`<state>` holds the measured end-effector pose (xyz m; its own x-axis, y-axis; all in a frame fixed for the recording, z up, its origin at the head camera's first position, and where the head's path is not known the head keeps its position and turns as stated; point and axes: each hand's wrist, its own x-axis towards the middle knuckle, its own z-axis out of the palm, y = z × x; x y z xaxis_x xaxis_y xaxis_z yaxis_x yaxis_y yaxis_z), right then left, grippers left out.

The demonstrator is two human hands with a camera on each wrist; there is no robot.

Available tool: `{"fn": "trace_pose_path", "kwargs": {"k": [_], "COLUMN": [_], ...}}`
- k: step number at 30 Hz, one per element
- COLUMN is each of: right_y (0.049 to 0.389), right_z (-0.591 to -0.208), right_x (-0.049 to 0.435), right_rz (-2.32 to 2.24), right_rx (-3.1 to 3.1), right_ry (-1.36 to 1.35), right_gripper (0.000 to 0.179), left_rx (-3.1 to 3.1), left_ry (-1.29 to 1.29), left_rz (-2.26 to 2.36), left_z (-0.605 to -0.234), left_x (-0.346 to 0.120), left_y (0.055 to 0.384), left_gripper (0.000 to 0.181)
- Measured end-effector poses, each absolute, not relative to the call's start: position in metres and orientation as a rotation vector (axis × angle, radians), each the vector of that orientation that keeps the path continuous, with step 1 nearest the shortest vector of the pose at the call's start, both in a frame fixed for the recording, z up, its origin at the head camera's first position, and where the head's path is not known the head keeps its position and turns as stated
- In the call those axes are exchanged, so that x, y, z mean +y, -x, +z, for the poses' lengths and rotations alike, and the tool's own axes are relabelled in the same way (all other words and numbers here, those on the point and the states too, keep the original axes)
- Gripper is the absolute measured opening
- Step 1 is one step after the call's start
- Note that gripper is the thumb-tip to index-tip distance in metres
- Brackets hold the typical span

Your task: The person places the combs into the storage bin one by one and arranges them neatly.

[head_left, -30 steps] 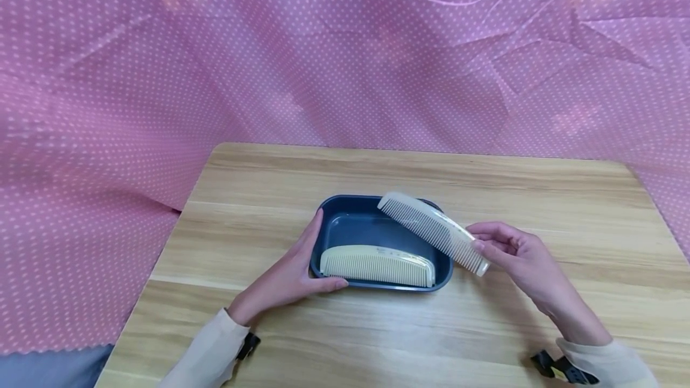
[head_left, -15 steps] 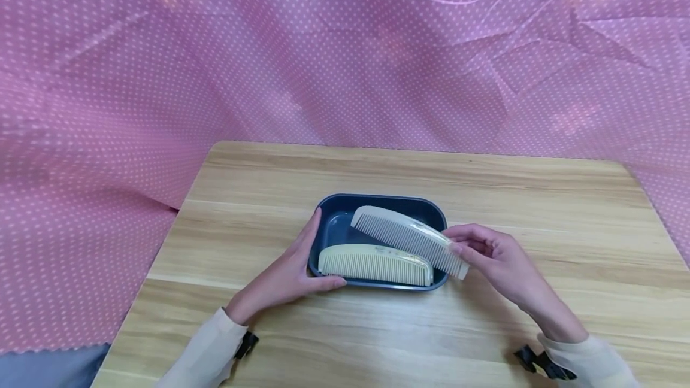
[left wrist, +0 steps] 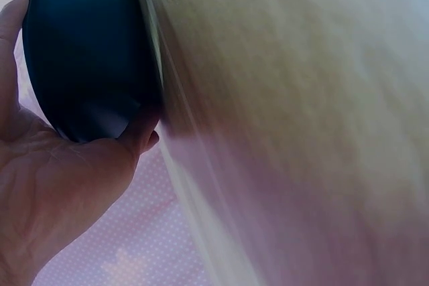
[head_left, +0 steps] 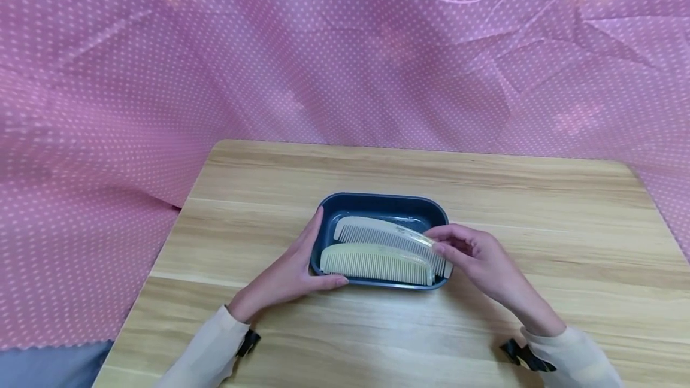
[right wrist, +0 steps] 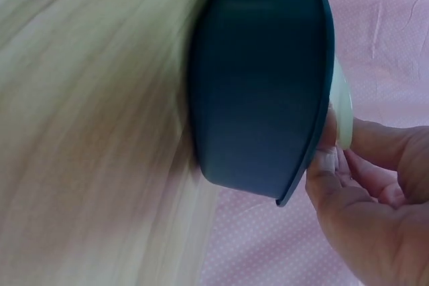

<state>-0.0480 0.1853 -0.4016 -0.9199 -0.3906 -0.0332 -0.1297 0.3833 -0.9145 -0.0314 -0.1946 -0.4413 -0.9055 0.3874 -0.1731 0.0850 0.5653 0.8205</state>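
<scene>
A dark blue rectangular tray [head_left: 377,197] stands on the wooden table. Inside it, along the near side, lies a cream comb [head_left: 372,263], teeth toward the front. My left hand [head_left: 288,268] holds the tray's left end, thumb at the near rim and fingers along the far left side; the left wrist view shows the hand against the tray wall [left wrist: 87,45]. With thumb and fingers, my right hand [head_left: 480,259] pinches the right end of a second, paler comb [head_left: 366,227]. That comb slants behind the first one, over the tray's interior, its right end at the right rim.
The light wood table [head_left: 259,184] extends around the tray on all sides. Behind it and to the left hangs a pink polka-dot cloth [head_left: 345,76]. A black strap [head_left: 525,357] sits at the right cuff, another black piece [head_left: 248,343] at the left cuff.
My right hand has moved left with the paler comb, bringing it from across the tray's upper right rim to lower over the tray, behind the first comb. The left hand stays at the tray.
</scene>
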Motion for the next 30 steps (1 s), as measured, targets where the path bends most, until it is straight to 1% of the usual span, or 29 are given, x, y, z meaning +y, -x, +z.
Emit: {"fn": "trace_pose_path", "kwargs": {"k": [7,21,26,30], "right_y": [0.050,0.051,0.051,0.051], "right_z": [-0.402,-0.409,-0.411,-0.413], "right_x": [0.177,0.161,0.159,0.156], "right_rz": [-1.536,-1.420,-1.390,-1.332], "right_rx": [2.380,2.397,2.428,2.521], "right_ry": [0.491,0.644,0.727,0.851], "right_gripper": [0.022,0.021,0.022,0.023], "left_rx": [2.466,2.461,2.463,2.468], "left_ry": [-0.394,-0.364,-0.369,-0.366], "left_rz": [1.259,1.251,1.251,1.247], "left_z": [-0.441,-0.441,-0.441,-0.440], "left_x": [-0.195,-0.196,-0.197,-0.198], "left_y": [0.033,0.032,0.031,0.031], "left_gripper": [0.134,0.135,0.135,0.134]}}
